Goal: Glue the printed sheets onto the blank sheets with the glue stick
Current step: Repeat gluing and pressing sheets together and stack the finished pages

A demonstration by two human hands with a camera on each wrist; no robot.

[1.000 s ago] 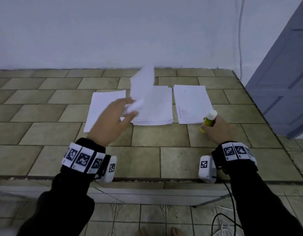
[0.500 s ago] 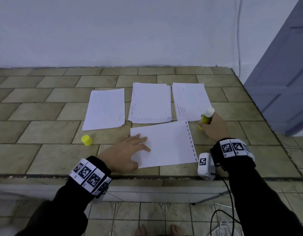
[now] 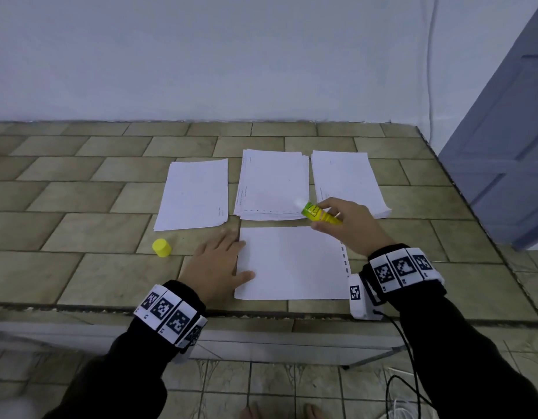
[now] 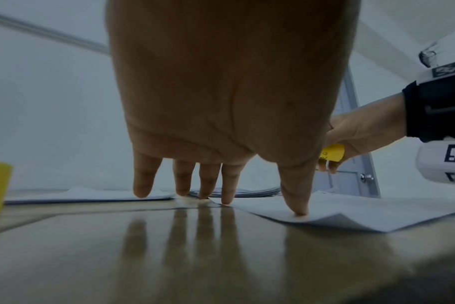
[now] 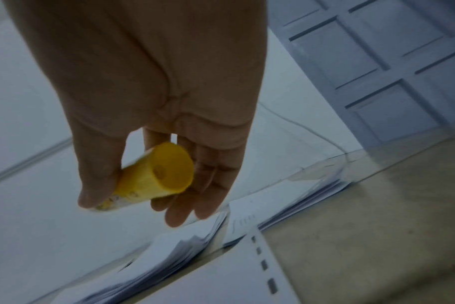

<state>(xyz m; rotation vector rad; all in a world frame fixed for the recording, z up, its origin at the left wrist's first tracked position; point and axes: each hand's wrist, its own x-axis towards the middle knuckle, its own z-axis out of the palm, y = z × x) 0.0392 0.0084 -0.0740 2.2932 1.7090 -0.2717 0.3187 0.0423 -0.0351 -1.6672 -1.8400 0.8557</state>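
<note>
Above the front sheet [image 3: 291, 263], right hand [image 3: 347, 225] has lifted the gripped glue stick [image 3: 320, 213]; left hand [image 3: 214, 266] stays flat.

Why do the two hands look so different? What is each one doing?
The left hand lies flat with straight fingers; the right hand curls its fingers. The left hand holds nothing and presses the edge of the near sheet; the right hand grips the uncapped glue stick. The left hand rests on the counter; the right hand is raised above the papers. Both wear black sleeves and marker wristbands.
</note>
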